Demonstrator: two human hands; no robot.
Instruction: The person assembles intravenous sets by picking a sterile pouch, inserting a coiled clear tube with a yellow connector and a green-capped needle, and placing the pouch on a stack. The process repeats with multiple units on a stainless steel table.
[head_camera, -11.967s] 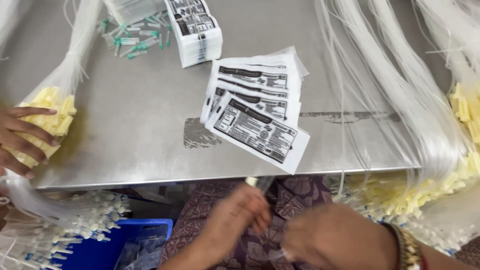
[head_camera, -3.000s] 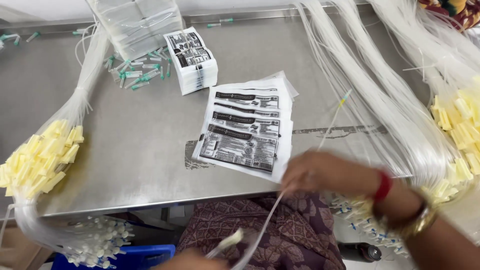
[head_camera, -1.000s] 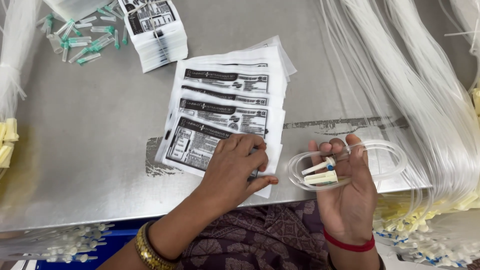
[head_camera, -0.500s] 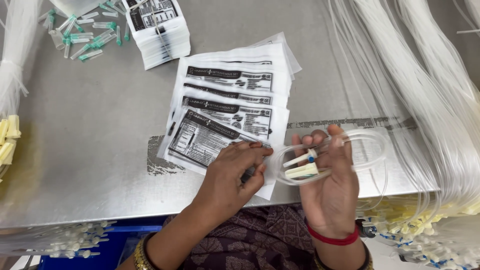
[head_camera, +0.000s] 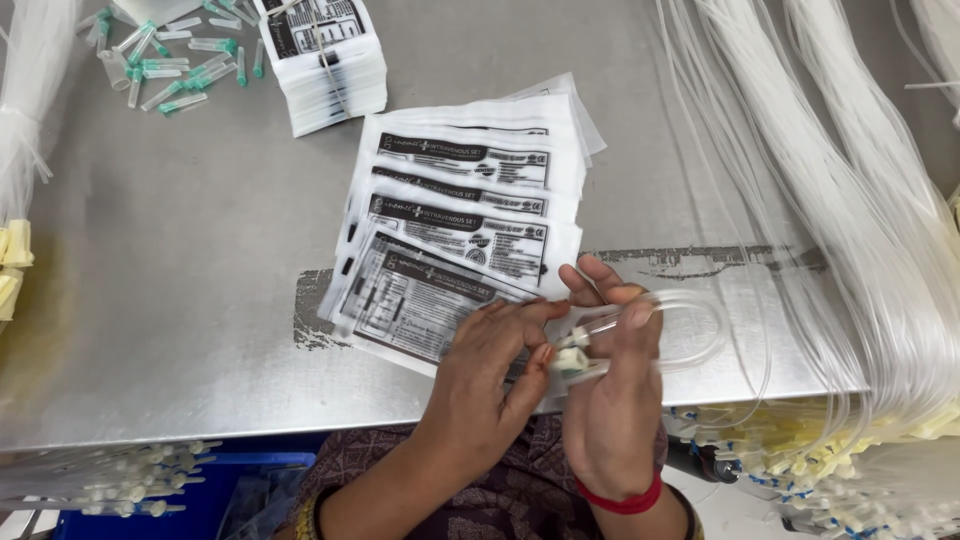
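Clear coiled tube (head_camera: 690, 335), seemingly one, held between two hands (head_camera: 610, 400).

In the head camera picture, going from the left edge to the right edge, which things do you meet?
Yellow-tipped tube bundle → green-capped needles → banded packet stack → fanned printed pouches → left hand → right hand holding coiled clear tubing → hanging clear tubes.

Bare forearms here, a red band circling the right hand's (head_camera: 612, 400) wrist, what looks like a gold bangle below the left hand (head_camera: 487, 385), patterned maroon clothing underneath.
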